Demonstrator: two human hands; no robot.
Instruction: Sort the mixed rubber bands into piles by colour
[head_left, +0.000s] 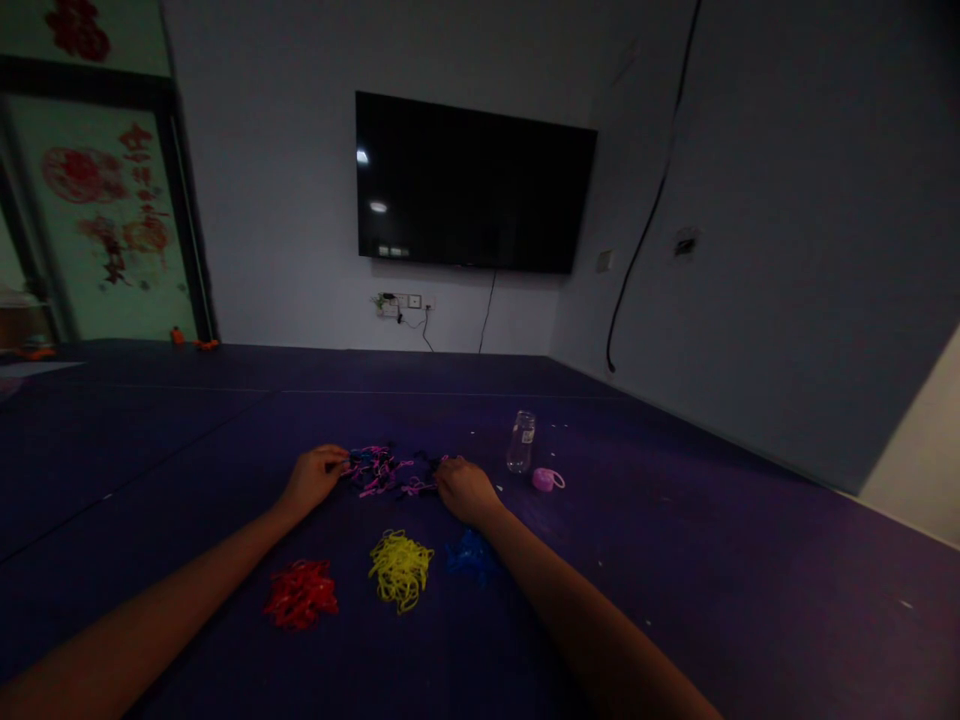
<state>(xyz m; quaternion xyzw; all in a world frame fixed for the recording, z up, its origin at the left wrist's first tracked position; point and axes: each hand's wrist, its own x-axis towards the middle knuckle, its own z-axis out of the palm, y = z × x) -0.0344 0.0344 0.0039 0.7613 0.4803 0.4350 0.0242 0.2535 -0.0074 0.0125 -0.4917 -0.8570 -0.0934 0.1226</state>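
Observation:
A mixed pile of pink, black and a few blue rubber bands (376, 470) lies on the dark purple floor between my two hands. At its left edge is my left hand (319, 472), thumb and fingers pinched together; what sits between the fingertips is too small to tell. My right hand (463, 490) reaches the pile's right side, fingers bent down among pink and black bands, with the fingertips partly hidden. Closer to me are separate heaps of red bands (301, 595), yellow bands (401, 570) and blue bands (471, 556), the blue one beside my right forearm.
A clear plastic bottle (520, 443) without its cap stands right of my right hand. Its pink looped cap (547, 480) lies beside it. Small white bits are scattered over the floor (720, 570). A television (472, 185) hangs on the far wall.

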